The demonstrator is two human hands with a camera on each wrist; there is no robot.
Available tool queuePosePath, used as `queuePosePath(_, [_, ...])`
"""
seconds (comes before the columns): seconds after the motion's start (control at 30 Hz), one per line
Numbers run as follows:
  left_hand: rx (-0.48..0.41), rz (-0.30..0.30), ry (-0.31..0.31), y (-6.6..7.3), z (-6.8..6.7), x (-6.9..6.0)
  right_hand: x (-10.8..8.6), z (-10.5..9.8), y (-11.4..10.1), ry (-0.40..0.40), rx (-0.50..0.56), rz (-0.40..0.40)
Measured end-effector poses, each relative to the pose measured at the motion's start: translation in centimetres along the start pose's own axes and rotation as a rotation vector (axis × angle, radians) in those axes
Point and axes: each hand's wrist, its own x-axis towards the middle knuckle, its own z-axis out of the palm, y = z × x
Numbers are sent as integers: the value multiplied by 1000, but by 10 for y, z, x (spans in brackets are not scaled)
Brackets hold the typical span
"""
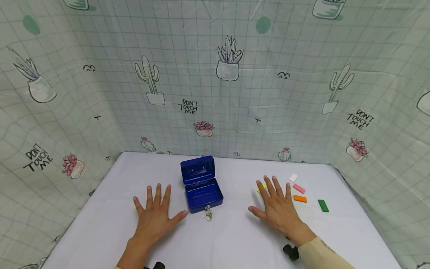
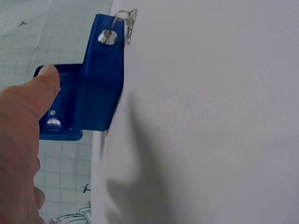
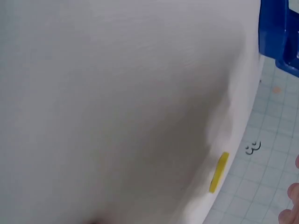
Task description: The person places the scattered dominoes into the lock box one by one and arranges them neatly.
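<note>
A blue metal cash box (image 1: pixel 204 195) stands on the table with its lid (image 1: pixel 198 170) raised; nothing shows inside its tray. Keys on a ring (image 1: pixel 208 214) hang from the lock at its front, and the left wrist view shows one key in the silver lock (image 2: pixel 107 37). Left of the box, my left hand (image 1: pixel 155 220) is spread with straight fingers, holding nothing. My right hand (image 1: pixel 279 209), fingers also spread, hovers over the table at the right. Beyond its fingertips lies a yellow block (image 3: pixel 218 172), partly hidden in the head view.
Right of my right hand lie a white block (image 1: pixel 293 178), a pink block (image 1: pixel 299 188), an orange block (image 1: pixel 300 198) and a green block (image 1: pixel 323 206). A white cloth covers the table (image 1: pixel 231 239). A grid-patterned curtain (image 1: pixel 235 97) with plant drawings surrounds its back and sides.
</note>
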Motion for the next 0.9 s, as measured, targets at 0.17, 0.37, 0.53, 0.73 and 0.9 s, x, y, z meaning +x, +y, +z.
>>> queuePosePath(0.17, [-9,-12,5,5,5,1,15,-1,-10,17,33,-40])
queuePosePath(0.37, [-23,13,55,18,14,7,43,0,-35,-54,107,-103])
queuePosePath(0.53, [-32,56,71,28,24,16,66,5,-61,-131,144,-174])
queuePosePath(0.73, [-89,95,55,33,38,20,79,15,-83,-187,184,-226])
queuePosePath(0.9, [-148,131,17,31,42,22,82,22,-88,-234,183,-234])
